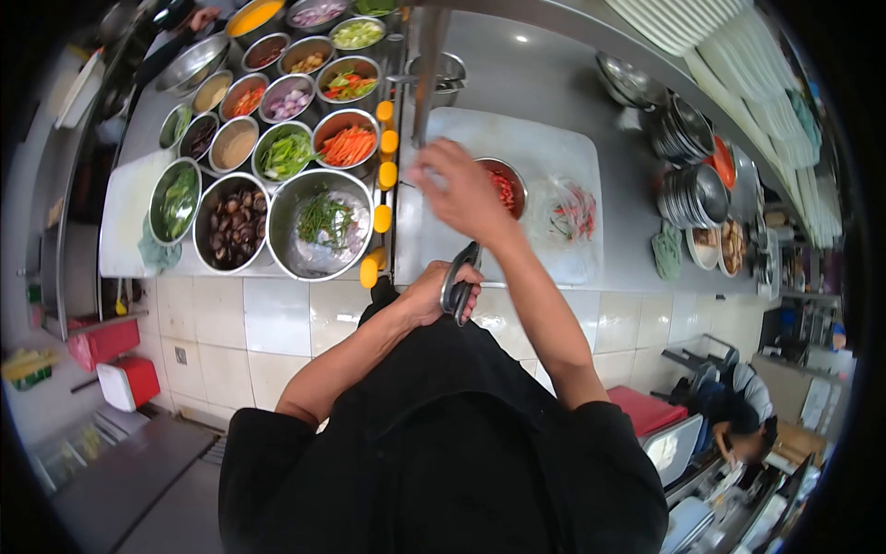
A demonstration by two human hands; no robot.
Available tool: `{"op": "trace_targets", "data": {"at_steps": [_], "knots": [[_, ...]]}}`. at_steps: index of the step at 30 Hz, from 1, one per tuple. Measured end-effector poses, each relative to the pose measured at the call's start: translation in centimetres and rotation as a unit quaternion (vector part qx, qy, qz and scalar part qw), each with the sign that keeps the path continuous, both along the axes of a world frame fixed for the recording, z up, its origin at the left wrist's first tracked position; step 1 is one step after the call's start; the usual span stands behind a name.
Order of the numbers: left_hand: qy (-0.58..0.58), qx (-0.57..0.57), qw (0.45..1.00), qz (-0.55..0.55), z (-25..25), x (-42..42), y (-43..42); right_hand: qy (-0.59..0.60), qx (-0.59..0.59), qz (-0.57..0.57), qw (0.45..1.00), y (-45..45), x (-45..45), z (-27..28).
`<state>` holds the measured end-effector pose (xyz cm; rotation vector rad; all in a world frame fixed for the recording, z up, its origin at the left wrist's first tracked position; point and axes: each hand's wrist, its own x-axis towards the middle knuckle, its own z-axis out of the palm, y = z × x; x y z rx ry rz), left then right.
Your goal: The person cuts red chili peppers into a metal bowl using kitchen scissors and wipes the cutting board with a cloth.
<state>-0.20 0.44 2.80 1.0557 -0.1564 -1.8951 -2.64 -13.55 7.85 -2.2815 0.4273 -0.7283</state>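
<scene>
Close to my body, my left hand [431,293] is closed around the dark handles of a pair of scissors [454,288]. My right hand [452,187] is raised over the white cutting board [554,148], its fingers apart and slightly blurred, with nothing visible in them. Just right of it, partly covered by the hand and wrist, a metal bowl [520,197] holds cut red pieces. A clear plastic bag [574,210] with red chillies lies on the board's right side. Left of my hands stands a large metal bowl [277,242] with green herbs.
Many metal bowls of cut vegetables and a bowl of mushrooms [236,223] fill the left counter. A metal post [430,78] rises behind my right hand. Stacked metal bowls [685,198] stand at the right. A person [748,406] is at the lower right.
</scene>
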Motion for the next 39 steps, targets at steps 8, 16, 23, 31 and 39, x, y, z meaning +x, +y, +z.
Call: {"op": "trace_targets", "data": {"at_steps": [8, 16, 23, 31, 39], "knots": [[-0.003, 0.000, 1.000, 0.017, -0.5, 0.7, 0.4, -0.020, -0.078, -0.185, 0.980, -3.7, -4.1, -2.8], [-0.001, -0.008, 1.000, 0.017, -0.2, 0.6, 0.0, 0.214, -0.132, -0.507, 0.824, -10.6, -20.8, -13.7], [-0.003, 0.001, 1.000, 0.001, -1.2, 0.4, 0.0, 0.109, 0.167, -0.463, 0.864, -13.1, -24.3, -13.6], [-0.010, 0.005, 1.000, 0.005, -0.7, 0.4, -0.1, 0.021, -0.010, -0.427, 0.904, -9.2, -20.8, -8.1], [-0.010, 0.012, 1.000, 0.006, -1.7, 0.2, -0.6, 0.131, -0.106, -0.253, 0.953, -3.2, -15.4, -9.6]]}}
